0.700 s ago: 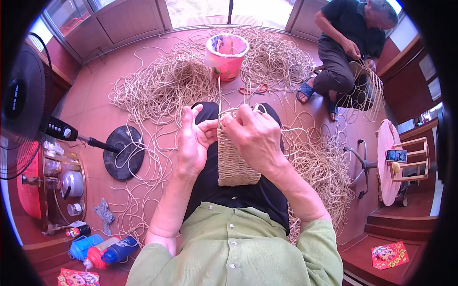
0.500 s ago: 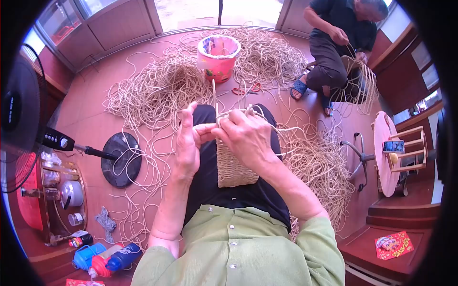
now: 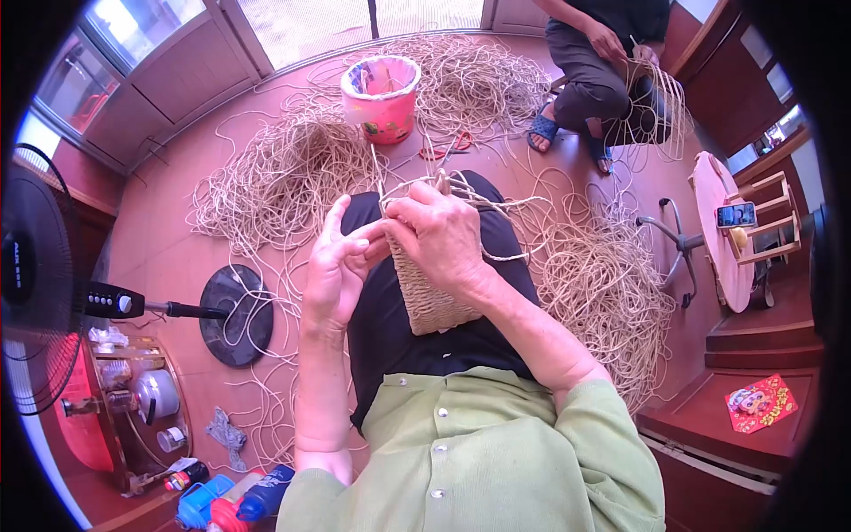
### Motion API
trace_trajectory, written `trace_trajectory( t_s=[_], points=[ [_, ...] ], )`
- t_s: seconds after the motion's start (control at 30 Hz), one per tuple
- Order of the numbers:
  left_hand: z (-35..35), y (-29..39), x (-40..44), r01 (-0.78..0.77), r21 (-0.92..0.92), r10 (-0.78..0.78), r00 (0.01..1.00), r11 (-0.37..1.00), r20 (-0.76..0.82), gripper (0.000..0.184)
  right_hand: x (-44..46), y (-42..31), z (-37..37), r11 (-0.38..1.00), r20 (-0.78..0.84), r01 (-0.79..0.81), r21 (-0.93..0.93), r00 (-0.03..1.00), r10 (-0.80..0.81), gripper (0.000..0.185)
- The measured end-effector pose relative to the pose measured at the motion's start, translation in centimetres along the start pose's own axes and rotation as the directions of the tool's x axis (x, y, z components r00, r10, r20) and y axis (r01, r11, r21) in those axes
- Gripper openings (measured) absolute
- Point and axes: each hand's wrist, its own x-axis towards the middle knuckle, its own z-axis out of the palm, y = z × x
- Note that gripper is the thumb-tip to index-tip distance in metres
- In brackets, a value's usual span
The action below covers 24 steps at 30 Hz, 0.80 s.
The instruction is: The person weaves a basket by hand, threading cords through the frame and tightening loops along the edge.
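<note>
Reference landmark: woven basket (image 3: 427, 297), resting on the dark trousers of the wearer's lap, slightly tilted, woven wall towards the wearer and working rim at the far end. Far left of basket: floor fan (image 3: 35, 275), its round black base (image 3: 235, 328) on the floor with pale strands lying across it. Nearer basket, left and beyond: heap of pale cord (image 3: 288, 173). Just left of basket: left hand (image 3: 344, 266), thumb raised and spread well away from the fingers, fingertips reaching the rim's left corner close to the other hand. Beyond basket, slightly left: pink bucket (image 3: 386, 115) with a pale liner. On basket: right hand (image 3: 439, 232), fingers curled over the rim, thumb bent in, pinching the woven edge; the exact strand between the tips is hidden. Loose ends stick up from the rim and trail rightward. Beyond basket, slightly right: red-handled scissors (image 3: 458, 144) on the floor. Farther right and beyond: a co-worker (image 3: 581, 84), seated, both hands at another set of strands. Right of basket: second cord heap (image 3: 603, 301). Far right: phone (image 3: 736, 215), beside a pink round board (image 3: 712, 235).
</note>
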Motion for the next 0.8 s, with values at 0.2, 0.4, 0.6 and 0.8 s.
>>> trace_trajectory(
  t_s=[0.2, 0.4, 0.6, 0.8],
  points=[
    [0.3, 0.1, -0.7, 0.021, -0.046, -0.02, 1.0, 0.999, 0.011, 0.098, 0.2, -0.2, 0.9, 0.988, 0.019, 0.035, -0.152, 0.999, -0.032, 0.021],
    [-1.8, -0.4, 2.9, 0.092, 0.025, -0.094, 0.993, 0.995, 0.071, 0.096, 1.2, -0.1, 0.0, 0.995, 0.139, -0.057, -0.087, 0.988, 0.069, 0.022],
    [1.6, -1.0, -0.7, -0.303, 0.432, 0.335, 0.942, 0.849, 0.003, 0.089, -2.0, -2.8, -0.6, 0.931, -0.028, -0.069, 0.358, 0.996, 0.085, 0.01],
    [1.2, -3.6, -2.8, -0.482, 0.69, 0.529, 0.832, 0.541, 0.167, 0.037, -4.4, -4.6, -1.0, 0.913, 0.088, -0.115, 0.392, 0.992, 0.087, 0.031]
  ],
)
